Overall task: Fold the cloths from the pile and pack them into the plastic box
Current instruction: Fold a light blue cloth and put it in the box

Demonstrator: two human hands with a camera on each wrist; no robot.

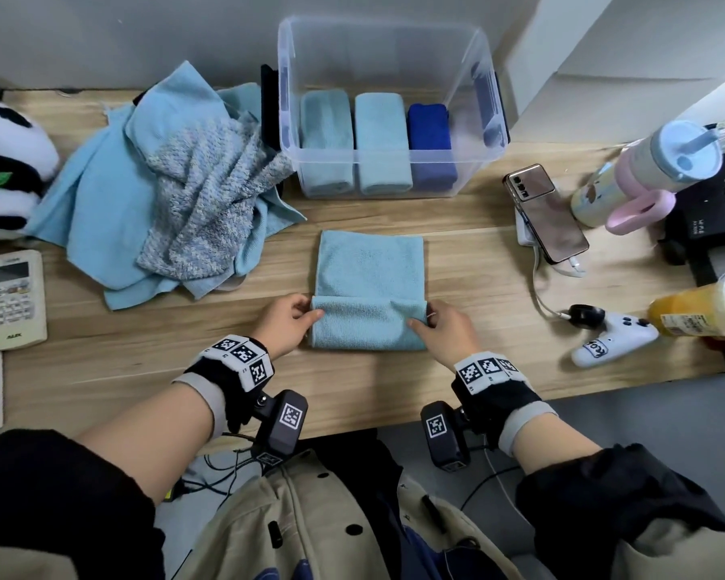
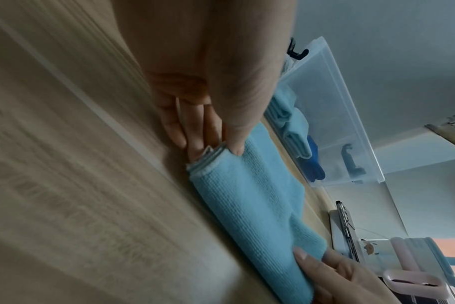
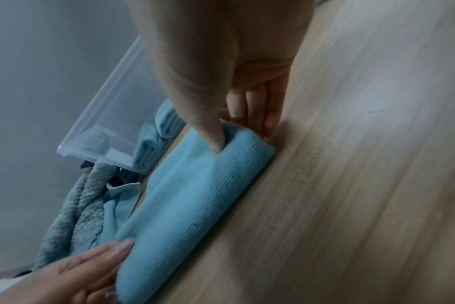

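A light blue cloth lies on the wooden table in front of the clear plastic box. Its near part is folded over into a thick flap. My left hand pinches the flap's left end, thumb on top and fingers under it. At the flap's right end my right hand pinches the same way. Three folded cloths, two light blue and one dark blue, lie side by side in the box. The pile of unfolded cloths sits left of the box.
A panda plush and a remote control lie at the table's left. Right of the cloth are a phone on a charger, a lidded tumbler, a small white gadget and a drink bottle.
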